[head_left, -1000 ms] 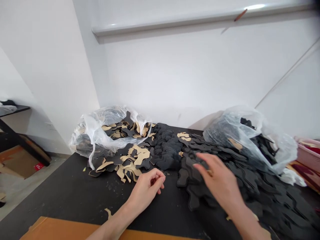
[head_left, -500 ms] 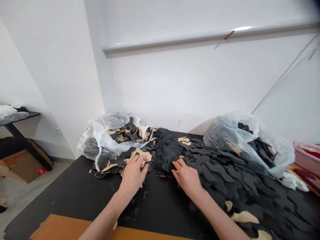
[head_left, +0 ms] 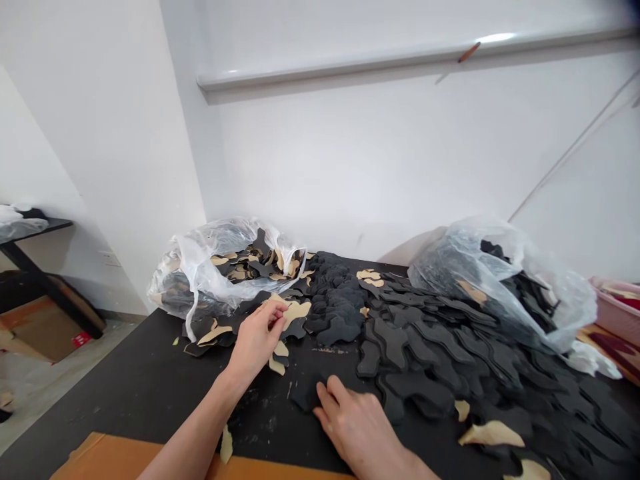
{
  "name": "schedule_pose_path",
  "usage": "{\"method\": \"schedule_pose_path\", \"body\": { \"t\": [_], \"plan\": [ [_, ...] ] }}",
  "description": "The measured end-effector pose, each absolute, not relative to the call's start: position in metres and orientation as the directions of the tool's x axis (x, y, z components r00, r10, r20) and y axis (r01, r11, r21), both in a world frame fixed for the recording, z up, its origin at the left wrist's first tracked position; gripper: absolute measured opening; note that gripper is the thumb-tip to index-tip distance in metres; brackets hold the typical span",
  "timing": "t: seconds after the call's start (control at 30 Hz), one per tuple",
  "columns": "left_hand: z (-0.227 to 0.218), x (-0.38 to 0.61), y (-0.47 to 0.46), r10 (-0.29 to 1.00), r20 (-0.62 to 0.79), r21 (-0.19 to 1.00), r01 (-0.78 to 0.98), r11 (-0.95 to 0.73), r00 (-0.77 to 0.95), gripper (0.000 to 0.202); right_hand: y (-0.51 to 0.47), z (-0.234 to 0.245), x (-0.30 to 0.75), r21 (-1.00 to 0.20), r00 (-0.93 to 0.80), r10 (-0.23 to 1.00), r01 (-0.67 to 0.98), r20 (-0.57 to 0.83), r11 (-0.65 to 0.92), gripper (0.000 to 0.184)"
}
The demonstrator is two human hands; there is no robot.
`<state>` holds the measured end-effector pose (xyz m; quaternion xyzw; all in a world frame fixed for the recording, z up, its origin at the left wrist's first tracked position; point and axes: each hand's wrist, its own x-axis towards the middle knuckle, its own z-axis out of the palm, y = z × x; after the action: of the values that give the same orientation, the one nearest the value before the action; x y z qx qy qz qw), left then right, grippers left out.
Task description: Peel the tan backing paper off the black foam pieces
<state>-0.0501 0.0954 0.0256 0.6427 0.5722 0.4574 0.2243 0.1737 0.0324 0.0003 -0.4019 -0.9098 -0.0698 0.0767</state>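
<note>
My left hand [head_left: 256, 335] is closed, thumb and fingers pinching the edge of a beige curved piece [head_left: 297, 315] above a loose heap of black and beige pieces [head_left: 220, 337]. Nearer to me, my right hand [head_left: 357, 421] has its fingers bent down over a black curved piece [head_left: 304, 393] on the black table [head_left: 270, 417]; the far part of that piece is under the fingers. Between and beyond the hands runs a row of overlapping black pieces [head_left: 336, 300]. Stacks of larger black pieces [head_left: 440, 347] spread to the right.
A clear plastic bag [head_left: 213, 290] with black and beige pieces stands back left. Another plastic bag [head_left: 450, 267] with black pieces stands back right, beside a pink basket [head_left: 615, 310]. Cardboard [head_left: 120, 457] lies along the front edge. Beige scraps [head_left: 493, 433] lie at right.
My right hand has come toward me from the near end of the black row, with a black piece under its fingers. My left hand has stayed by the heap, its fingers drawn together on a beige piece.
</note>
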Motion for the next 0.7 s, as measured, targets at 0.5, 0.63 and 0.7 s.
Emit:
{"method": "schedule_pose_path", "body": {
  "t": [0.5, 0.63, 0.7],
  "plan": [
    [0.032, -0.001, 0.069, 0.939, 0.004, 0.984, -0.17, 0.059, 0.344, 0.033, 0.077, 0.03, 0.174, -0.999, -0.338, 0.94, 0.002, 0.05, 0.054, 0.036],
    [0.033, -0.001, 0.068, 0.898, -0.048, 0.986, -0.124, 0.113, 0.438, 0.022, 0.079, 0.023, 0.178, -0.999, -0.221, 0.975, 0.018, 0.022, 0.026, 0.032],
    [0.035, -0.004, 0.068, 0.886, -0.081, 0.986, -0.092, 0.138, 0.457, 0.018, 0.081, 0.02, 0.182, -0.999, -0.176, 0.984, 0.044, 0.009, 0.016, 0.032]
  ]
}}
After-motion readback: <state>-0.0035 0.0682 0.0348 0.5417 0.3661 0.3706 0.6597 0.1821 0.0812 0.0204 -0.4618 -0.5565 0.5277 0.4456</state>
